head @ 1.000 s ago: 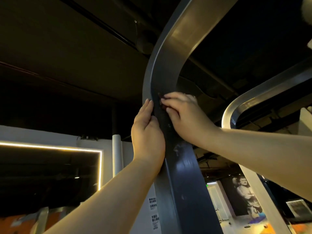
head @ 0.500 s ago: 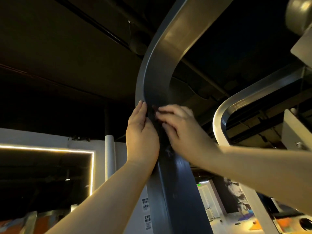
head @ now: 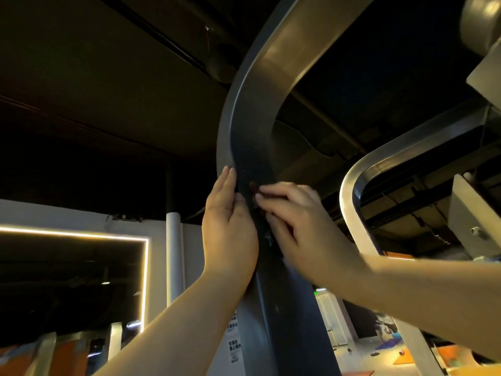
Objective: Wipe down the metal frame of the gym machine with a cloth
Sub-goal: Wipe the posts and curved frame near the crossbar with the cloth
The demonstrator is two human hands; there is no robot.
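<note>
1. the metal frame (head: 271, 77) rises in the middle of the view as a dark upright beam, then bends up and to the right overhead, where its face shines pale.
2. the left hand (head: 229, 232) lies flat on the beam's left edge just below the bend, fingers straight and together, holding nothing.
3. the right hand (head: 301, 226) reaches in from the right with fingers curled, pinching a small dark reddish cloth (head: 254, 187) against the beam's front face; most of the cloth is hidden under the fingers.
4. the two hands sit just beside each other at about the same height.
5. a second curved bar (head: 349, 185) stands to the right.
6. far left, a glowing light strip (head: 146, 267) borders a dark panel, with a white pillar (head: 173, 253) near it.
</note>
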